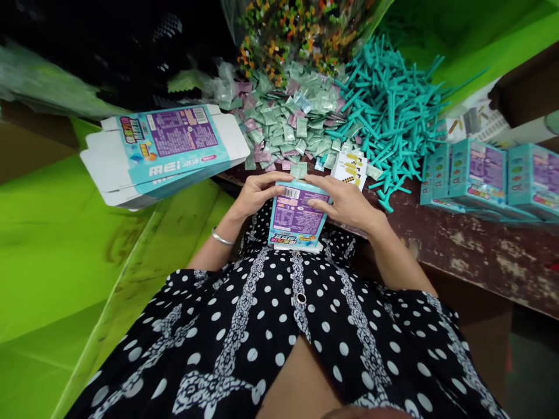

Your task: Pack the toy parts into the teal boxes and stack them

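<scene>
A teal and purple printed carton is held close against my body, its barcode end away from me. My left hand grips its left side and far edge, thumb on the printed panel. On the right side, my right hand has its thumb on the panel and its fingers along the far end. A white flap sticks out at the near end of the carton. Just beyond my fingertips lies a small pale green sachet. To the right of it is a white printed card with yellow tool pictures.
Flat unfolded cartons are stacked at left. Beyond my hands lie piled green and pink sachets, turquoise plastic pickaxe-like pieces and a clear bag of orange and green bits. Formed cartons stand on the worn brown table.
</scene>
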Available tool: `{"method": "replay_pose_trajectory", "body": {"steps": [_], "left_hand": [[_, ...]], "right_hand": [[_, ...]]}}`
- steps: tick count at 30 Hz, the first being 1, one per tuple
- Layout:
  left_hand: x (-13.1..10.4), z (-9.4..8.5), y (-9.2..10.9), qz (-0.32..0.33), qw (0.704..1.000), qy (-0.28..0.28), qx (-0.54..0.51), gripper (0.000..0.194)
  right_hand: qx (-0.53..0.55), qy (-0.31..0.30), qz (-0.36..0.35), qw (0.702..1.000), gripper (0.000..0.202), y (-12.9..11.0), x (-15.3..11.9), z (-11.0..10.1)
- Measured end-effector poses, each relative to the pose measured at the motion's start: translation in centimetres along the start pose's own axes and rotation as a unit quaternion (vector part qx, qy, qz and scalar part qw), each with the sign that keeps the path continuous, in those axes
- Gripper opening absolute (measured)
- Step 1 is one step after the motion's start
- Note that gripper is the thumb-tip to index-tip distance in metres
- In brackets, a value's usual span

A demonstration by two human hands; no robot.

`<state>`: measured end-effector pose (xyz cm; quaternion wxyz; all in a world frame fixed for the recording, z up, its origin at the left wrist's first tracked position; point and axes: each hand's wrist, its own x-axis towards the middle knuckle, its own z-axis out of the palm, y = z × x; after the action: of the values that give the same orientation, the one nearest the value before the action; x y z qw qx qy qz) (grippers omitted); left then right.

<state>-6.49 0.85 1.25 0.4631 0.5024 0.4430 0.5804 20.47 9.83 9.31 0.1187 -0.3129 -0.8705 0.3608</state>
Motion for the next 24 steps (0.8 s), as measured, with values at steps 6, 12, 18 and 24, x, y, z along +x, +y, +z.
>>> {"method": "replay_pose_trajectory", "body": {"steps": [6,12,18,24], "left_hand": [[2.3,0.3,0.6,0.037,0.979,0.199,-0.018,0.063],[0.8,0.2,0.7,0.039,0.979,0.189,0.06,0.061],[-0.4,0.7,5.3,0.134,0.929,-0.065,0.34,0.085],[0.2,0.9,4.6,0.04,0.894,-0.265,0.36,0.058]], "right_hand": [[0.208,0.097,0.037,0.973,0.119,0.6,-1.3,-2.4],[0.269,0.183,0.089,0.941,0.063,4.3,-5.3,-1.8],[0.274,0.069,0.1,0.954,0.031,4.3,-6.1,1.5],[0.228,0.087,0.062,0.968,0.051,4.7,-3.3,1.4]]}}
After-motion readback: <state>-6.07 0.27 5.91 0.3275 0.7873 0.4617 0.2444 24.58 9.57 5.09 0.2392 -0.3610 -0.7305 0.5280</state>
